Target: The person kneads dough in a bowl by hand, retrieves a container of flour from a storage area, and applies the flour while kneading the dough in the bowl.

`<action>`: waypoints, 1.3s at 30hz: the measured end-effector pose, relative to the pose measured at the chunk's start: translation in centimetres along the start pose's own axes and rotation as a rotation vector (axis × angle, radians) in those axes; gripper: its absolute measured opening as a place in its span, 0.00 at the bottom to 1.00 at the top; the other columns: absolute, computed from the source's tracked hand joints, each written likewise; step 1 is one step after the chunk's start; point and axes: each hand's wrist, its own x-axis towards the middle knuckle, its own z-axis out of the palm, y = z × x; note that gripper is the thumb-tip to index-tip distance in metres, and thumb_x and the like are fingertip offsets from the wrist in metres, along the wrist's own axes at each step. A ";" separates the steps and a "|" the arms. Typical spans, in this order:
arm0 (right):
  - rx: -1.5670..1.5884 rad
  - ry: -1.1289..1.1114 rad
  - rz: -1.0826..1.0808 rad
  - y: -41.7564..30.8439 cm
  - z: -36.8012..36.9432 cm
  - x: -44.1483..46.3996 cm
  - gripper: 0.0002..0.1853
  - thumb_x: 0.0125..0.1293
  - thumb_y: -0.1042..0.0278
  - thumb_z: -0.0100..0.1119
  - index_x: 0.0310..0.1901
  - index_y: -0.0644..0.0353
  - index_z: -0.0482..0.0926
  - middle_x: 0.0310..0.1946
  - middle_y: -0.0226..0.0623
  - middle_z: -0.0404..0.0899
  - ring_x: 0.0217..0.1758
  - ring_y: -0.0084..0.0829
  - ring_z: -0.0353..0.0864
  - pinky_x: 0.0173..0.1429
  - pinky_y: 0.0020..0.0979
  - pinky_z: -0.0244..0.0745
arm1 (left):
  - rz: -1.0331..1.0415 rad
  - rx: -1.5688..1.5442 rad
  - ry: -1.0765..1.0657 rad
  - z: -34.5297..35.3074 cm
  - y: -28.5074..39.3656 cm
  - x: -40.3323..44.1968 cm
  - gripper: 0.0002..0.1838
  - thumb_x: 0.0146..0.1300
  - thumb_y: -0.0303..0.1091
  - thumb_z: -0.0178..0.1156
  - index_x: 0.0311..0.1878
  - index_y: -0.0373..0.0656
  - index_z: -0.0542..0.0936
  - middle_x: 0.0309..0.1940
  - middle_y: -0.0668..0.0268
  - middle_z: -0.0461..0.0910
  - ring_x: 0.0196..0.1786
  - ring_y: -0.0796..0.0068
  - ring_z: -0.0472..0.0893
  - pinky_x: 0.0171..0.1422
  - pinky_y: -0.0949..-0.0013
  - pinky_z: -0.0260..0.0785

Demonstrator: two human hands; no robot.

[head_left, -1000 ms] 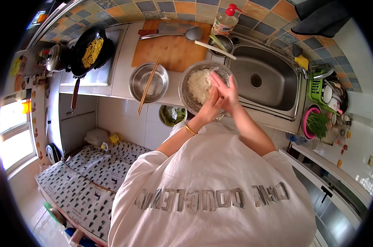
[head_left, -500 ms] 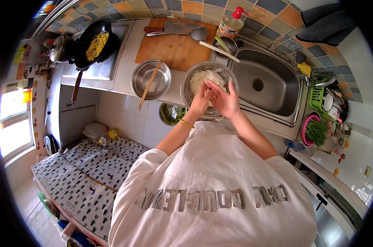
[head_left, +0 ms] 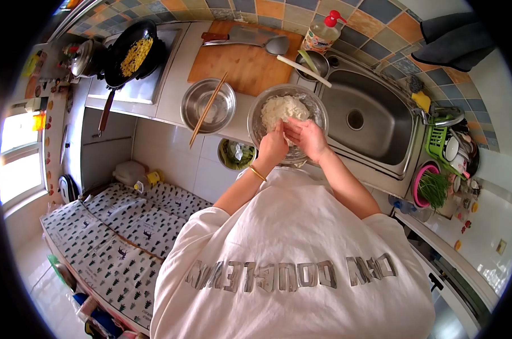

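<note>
A steel bowl (head_left: 321, 107) at the counter's front edge, left of the sink, holds a rough white dough-like mass (head_left: 284, 109). Over the near side of this bowl my left hand (head_left: 273, 146) and my right hand (head_left: 309, 138) meet at the fingertips. The left one has its fingers bent together against the fingers of the right; what lies between them, if anything, is too small to tell. My right hand has its palm turned up and its fingers apart, with nothing visible resting on it.
Chopsticks (head_left: 208, 110) lie across another steel bowl (head_left: 192, 97). Behind are a cutting board (head_left: 222, 68) with a cleaver and a spatula (head_left: 275, 44), and a small bowl under a scallion stalk (head_left: 304, 70). A pan (head_left: 119, 76) stands left, the sink (head_left: 369, 127) right.
My hands have come down lower over the bowl and turned, their fingers now closer together. The spread right fingers have bent inward. The whole view has shifted slightly.
</note>
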 end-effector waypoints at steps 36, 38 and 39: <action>-1.432 0.307 -0.790 2.0 2.9 0.3 0.24 0.74 0.53 0.40 0.67 0.49 0.67 0.71 0.49 0.58 0.75 0.51 0.51 0.76 0.51 0.42 | -0.549 -1.678 -0.199 0.7 0.5 1.5 0.23 0.76 0.47 0.38 0.63 0.41 0.67 0.58 0.59 0.72 0.61 0.63 0.71 0.63 0.57 0.63; -1.424 0.223 -0.882 2.5 3.5 0.2 0.22 0.73 0.54 0.42 0.66 0.47 0.68 0.69 0.49 0.61 0.74 0.51 0.54 0.76 0.51 0.43 | -0.532 -1.777 -0.221 0.7 0.5 1.5 0.24 0.76 0.48 0.37 0.64 0.41 0.66 0.59 0.58 0.71 0.62 0.63 0.70 0.65 0.56 0.63; -1.580 0.294 -0.867 3.0 1.7 1.0 0.23 0.72 0.54 0.43 0.66 0.50 0.67 0.68 0.50 0.61 0.73 0.51 0.55 0.75 0.52 0.44 | -0.591 -1.755 -0.224 0.8 1.0 1.5 0.25 0.76 0.48 0.36 0.65 0.40 0.65 0.59 0.58 0.71 0.62 0.63 0.70 0.65 0.56 0.63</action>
